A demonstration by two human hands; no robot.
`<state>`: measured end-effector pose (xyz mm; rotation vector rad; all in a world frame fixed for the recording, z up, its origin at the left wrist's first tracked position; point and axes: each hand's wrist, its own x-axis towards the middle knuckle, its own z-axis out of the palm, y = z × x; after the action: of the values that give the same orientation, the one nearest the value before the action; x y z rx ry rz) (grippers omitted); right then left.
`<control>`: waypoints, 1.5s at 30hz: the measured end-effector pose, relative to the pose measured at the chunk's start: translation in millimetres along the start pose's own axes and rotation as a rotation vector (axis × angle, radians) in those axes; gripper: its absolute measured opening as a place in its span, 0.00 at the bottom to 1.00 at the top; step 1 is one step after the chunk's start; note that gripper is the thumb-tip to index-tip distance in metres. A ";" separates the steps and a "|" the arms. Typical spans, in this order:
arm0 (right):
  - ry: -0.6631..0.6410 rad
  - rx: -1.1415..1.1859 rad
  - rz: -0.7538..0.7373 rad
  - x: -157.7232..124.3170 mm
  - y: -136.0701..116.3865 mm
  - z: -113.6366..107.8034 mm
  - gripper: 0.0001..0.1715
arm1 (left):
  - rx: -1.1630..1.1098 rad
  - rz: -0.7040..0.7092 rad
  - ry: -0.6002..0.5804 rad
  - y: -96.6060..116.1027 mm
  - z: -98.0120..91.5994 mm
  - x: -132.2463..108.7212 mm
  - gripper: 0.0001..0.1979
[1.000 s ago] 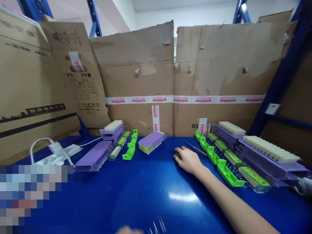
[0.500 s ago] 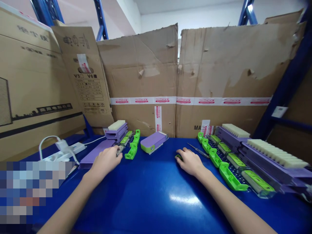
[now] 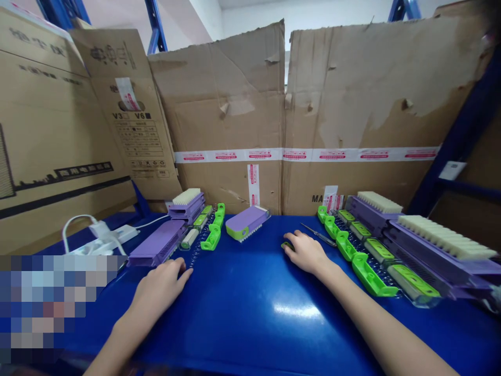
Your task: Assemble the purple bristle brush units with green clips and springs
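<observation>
My left hand (image 3: 162,284) is low over the blue table, fingers bent and thumb apart from them. Its fingertips are beside a line of small shiny pieces (image 3: 193,257), possibly screws; I see nothing held. A clear part with a green top (image 3: 190,238) lies just beyond it, near a purple brush body (image 3: 158,241). My right hand (image 3: 307,251) rests on the table, fingers curled over a small green and dark part (image 3: 287,244), mostly hidden. A thin screwdriver (image 3: 319,234) lies just beyond that hand. Between the hands, farther back, sits a purple and green brush (image 3: 247,223).
Green curved pieces (image 3: 346,245), clear green-topped parts (image 3: 379,256) and purple bodies with cream bristles (image 3: 444,235) line the right side. More green curved pieces (image 3: 211,237) stand at left. A white power strip (image 3: 121,237) lies far left. Cardboard (image 3: 230,120) walls the back.
My left hand has drawn back toward me from the clear green-topped part, which is now uncovered on the table. My right hand keeps its place. The view has tilted slightly downward.
</observation>
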<state>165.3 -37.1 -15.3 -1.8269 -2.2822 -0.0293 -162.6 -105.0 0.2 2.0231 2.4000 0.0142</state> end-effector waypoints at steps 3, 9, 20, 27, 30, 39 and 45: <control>0.004 0.000 0.002 0.4 0.2 1.0 0.21 | 0.001 0.008 0.009 -0.3 0.4 6.2 0.19; -0.058 0.026 0.017 -0.1 1.9 -0.7 0.21 | 0.028 0.007 0.064 -4.5 1.7 18.4 0.20; -0.084 0.056 -0.011 -2.5 1.7 -6.9 0.22 | 0.036 -0.002 0.093 -6.6 -3.3 20.4 0.20; -0.105 0.062 0.004 -1.5 1.8 -8.7 0.16 | 0.011 -0.011 0.077 -12.0 -7.8 12.5 0.18; -0.104 0.109 0.021 0.3 3.1 -9.1 0.14 | 0.028 -0.026 0.153 2.0 -15.8 -0.2 0.22; -0.012 0.264 0.012 3.9 6.9 -5.9 0.19 | -0.144 0.483 0.136 116.0 -23.1 -17.0 0.17; 0.021 0.398 0.007 5.3 10.2 -5.9 0.20 | -0.162 0.697 0.032 180.5 -4.3 20.8 0.30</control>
<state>175.0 -30.6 -9.8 -1.6167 -2.0809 0.3761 11.7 -54.0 6.2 2.6505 1.5201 0.2314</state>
